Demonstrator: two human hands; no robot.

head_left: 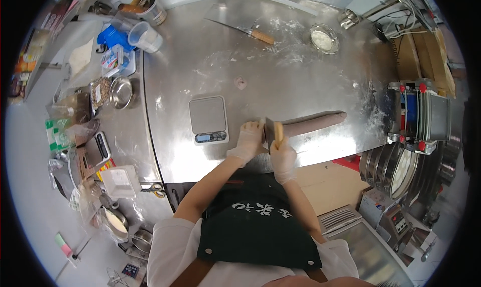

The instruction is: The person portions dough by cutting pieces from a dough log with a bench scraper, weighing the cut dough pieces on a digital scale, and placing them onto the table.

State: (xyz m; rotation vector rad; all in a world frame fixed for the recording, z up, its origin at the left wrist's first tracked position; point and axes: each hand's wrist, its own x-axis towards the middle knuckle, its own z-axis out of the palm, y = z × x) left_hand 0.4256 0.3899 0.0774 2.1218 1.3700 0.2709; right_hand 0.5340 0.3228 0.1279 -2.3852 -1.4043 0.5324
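Observation:
In the middle of the steel table lies a long greyish dough log (313,122), pointing to the right. My gloved left hand (250,136) is curled over its left end, fingers bent. My gloved right hand (280,152) grips the wooden handle of a metal dough cutter (269,129), its blade upright at the log's left part, beside my left fingers. What lies under my left fingers is mostly hidden. A digital scale (207,114) stands left of my left hand. A small lump of dough (240,81) sits farther back.
A long knife (262,36) and a glass bowl of flour (323,38) lie at the back. Left are a steel bowl (121,92), plastic tubs (145,36), bags and scissors (157,189). A roller machine (432,116) and stacked round pans (386,169) stand right.

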